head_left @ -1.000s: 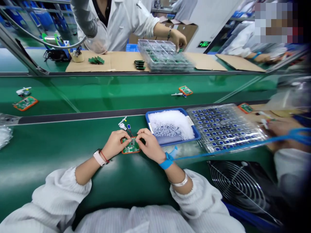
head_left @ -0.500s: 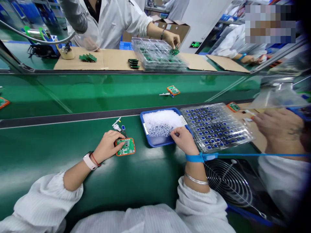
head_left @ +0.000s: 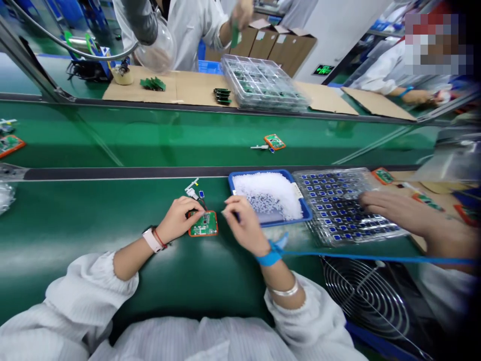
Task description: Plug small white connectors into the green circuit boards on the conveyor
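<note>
1. Signage: a lit green sign (head_left: 323, 70) on the far pale wall carries white pictogram-like marks; any wording is too small to read.
2. Labels: a white label (head_left: 297, 191) sits on the right rim of the blue tray (head_left: 289, 222), and pale labels mark the cardboard boxes (head_left: 285, 47); their print is illegible.
3. Surface: a smooth dark green worktop (head_left: 112, 215) supports the work. Beyond its dark edge runs a brighter green strip (head_left: 169, 140) bearing another orange-edged board (head_left: 275, 142).
4. Room: across the strip, a person in a white coat stands at a bench with brown cardboard sheets and a clear compartmented box (head_left: 263, 82).
5. Circuit board (head_left: 205, 224): green, orange-rimmed, flat on the worktop in front of the wearer, left of the blue tray; wires lead to a white connector (head_left: 192, 193).
6. Left hand (head_left: 182, 218): thumb and fingers close over the board's upper left corner.
7. Right hand (head_left: 244, 220): fingertips narrowly gathered, apart from the board, between it and the tray of white pellets (head_left: 266, 188); whether they hold a pellet cannot be told.
8. Right side: a co-worker's hand (head_left: 398, 210), somewhat blurred, seems to reach over a clear tray of blue parts (head_left: 330, 200).
</note>
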Tool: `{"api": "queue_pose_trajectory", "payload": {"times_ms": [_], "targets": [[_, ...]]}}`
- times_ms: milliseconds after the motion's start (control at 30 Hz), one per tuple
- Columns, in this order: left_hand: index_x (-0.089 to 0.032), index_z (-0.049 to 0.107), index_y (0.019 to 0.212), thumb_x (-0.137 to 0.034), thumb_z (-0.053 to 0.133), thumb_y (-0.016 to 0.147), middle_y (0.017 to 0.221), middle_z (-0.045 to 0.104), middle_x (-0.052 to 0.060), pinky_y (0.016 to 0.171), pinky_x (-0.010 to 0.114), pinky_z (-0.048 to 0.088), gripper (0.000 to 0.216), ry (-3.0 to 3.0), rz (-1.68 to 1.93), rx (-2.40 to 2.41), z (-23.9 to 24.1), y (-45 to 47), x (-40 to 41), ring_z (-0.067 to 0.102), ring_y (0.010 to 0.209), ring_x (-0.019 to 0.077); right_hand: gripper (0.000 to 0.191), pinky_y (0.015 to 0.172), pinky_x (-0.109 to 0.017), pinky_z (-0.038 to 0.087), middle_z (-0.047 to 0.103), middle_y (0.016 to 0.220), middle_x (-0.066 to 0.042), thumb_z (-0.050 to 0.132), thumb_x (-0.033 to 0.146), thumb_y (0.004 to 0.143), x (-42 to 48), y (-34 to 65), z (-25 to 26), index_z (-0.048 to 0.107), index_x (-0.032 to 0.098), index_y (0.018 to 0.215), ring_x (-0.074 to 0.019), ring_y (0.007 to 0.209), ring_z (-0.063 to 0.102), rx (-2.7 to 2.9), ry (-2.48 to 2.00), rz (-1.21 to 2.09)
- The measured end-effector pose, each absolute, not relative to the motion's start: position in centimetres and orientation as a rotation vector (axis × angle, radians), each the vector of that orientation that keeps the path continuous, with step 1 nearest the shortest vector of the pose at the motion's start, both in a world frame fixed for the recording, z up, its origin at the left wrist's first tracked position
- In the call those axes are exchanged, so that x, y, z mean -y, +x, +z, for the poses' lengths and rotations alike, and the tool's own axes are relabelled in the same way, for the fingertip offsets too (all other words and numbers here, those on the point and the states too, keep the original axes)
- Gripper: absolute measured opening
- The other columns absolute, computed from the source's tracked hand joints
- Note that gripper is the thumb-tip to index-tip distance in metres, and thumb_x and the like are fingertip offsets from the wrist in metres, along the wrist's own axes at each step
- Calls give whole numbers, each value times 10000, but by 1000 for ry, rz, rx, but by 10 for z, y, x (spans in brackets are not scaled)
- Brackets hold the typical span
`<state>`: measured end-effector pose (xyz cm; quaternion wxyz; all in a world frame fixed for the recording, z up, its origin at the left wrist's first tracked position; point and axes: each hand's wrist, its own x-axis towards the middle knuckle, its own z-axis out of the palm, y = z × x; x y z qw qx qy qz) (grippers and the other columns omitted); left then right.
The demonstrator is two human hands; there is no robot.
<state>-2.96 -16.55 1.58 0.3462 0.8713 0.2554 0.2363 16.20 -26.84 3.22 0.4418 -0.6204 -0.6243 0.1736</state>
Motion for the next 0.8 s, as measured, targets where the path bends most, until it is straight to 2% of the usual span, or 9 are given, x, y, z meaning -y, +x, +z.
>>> {"api": "queue_pose_trajectory", "payload": {"times_ms": [133, 400, 667, 767, 800], "targets": [[-211, 667, 812, -303, 543, 879, 875, 697, 29, 839, 350, 434, 168, 2234, 631, -630, 15, -28, 168, 602, 879, 183, 122, 859, -373, 437, 514, 950, -76, 455, 232, 866, 258, 124, 14, 512, 203, 763, -192, 965, 515, 1538, -1501, 616], [-208, 671, 712, -212, 595, 807, 828, 700, 16, 789, 339, 461, 121, 2235, 578, -646, 11, -26, 167, 615, 811, 174, 108, 838, -377, 435, 512, 924, -69, 474, 179, 823, 255, 130, 2, 514, 196, 725, -191, 929, 507, 1556, -1545, 650], [-175, 666, 650, -166, 600, 741, 735, 688, 14, 678, 271, 460, 113, 2185, 298, -793, 26, -16, 157, 619, 695, 158, 145, 786, -350, 435, 501, 847, -58, 456, 126, 791, 249, 129, -1, 499, 190, 668, -179, 857, 504, 1552, -1579, 689], [-174, 656, 767, -247, 647, 748, 818, 682, 31, 702, 289, 462, 76, 2267, 379, -815, 28, -25, 160, 619, 758, 177, 140, 780, -335, 436, 508, 838, -51, 465, 126, 798, 252, 129, 2, 510, 190, 682, -172, 847, 512, 1537, -1558, 661], [-179, 652, 871, -312, 674, 742, 905, 682, 47, 752, 315, 463, 187, 2323, 409, -778, 27, -30, 162, 618, 838, 201, 134, 779, -329, 438, 512, 842, -50, 469, 134, 808, 253, 129, 5, 516, 190, 696, -170, 850, 516, 1526, -1538, 641]]}}
